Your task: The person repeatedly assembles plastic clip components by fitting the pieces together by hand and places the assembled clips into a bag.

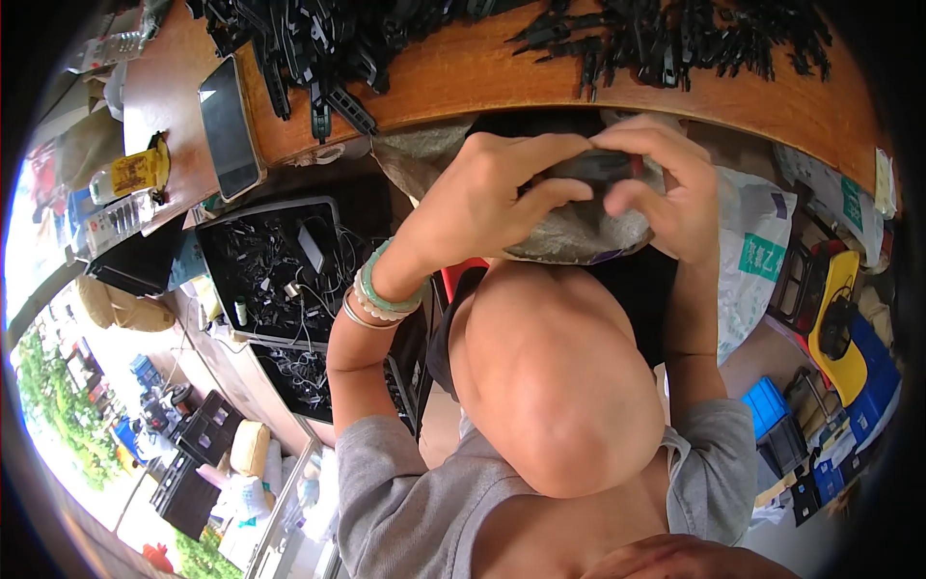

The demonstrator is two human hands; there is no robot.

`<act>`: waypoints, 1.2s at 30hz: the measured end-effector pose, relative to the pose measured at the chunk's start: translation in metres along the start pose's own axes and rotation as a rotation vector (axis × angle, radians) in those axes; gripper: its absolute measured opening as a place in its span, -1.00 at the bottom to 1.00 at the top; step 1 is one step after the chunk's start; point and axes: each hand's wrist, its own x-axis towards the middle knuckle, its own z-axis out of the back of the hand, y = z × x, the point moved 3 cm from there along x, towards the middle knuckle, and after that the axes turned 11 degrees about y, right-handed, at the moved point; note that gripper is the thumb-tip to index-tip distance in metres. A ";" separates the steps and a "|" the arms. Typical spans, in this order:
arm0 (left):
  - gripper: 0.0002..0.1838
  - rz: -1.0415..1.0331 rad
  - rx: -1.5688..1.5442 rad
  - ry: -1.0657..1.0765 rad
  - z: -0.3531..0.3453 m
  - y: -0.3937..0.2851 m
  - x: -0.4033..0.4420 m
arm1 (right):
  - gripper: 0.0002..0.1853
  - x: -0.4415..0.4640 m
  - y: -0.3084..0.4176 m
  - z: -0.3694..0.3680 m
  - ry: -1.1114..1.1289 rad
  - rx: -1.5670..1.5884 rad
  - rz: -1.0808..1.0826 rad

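My left hand [502,193], with bracelets on its wrist, is at the front of the table. Its thumb and index finger pinch one side of a small black plastic part [606,166]. My right hand [670,183] grips the other side with curled fingers and is smeared by motion. The part's exact kind is blurred and partly covered by fingers. Just below both hands, over my lap, lies a grey-brown sack [579,236]. Beyond the hands, on the wooden table [444,82], are piles of similar black plastic parts [318,48] and thinner black pieces [666,48].
A phone [231,130] lies at the table's left. Black trays [270,261] of small parts and cables stand lower left. My raised knee [559,386] is beneath the hands. A white printed sack [752,251] and a yellow-and-blue container [844,328] are at right.
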 end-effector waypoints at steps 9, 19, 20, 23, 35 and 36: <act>-0.84 -0.173 0.603 -0.297 0.039 0.019 0.046 | -0.80 0.065 -0.012 0.001 -0.149 -0.742 0.309; -0.84 0.048 0.993 -0.332 0.053 0.018 0.117 | -0.84 0.095 -0.033 0.014 -0.473 -0.440 0.961; -0.83 0.071 0.912 -0.332 0.055 0.013 0.114 | -0.81 0.096 -0.041 0.019 -0.414 -0.228 0.982; -0.79 0.159 0.633 -0.334 0.059 0.003 0.100 | -0.78 0.080 -0.003 0.040 -0.393 -0.397 0.579; -0.79 0.177 -0.549 -0.401 0.022 0.018 0.041 | -0.70 0.035 -0.014 0.016 -0.139 0.650 0.019; -0.78 0.252 -0.628 -0.381 0.019 0.020 0.039 | -0.72 0.032 -0.012 0.011 -0.091 0.709 0.047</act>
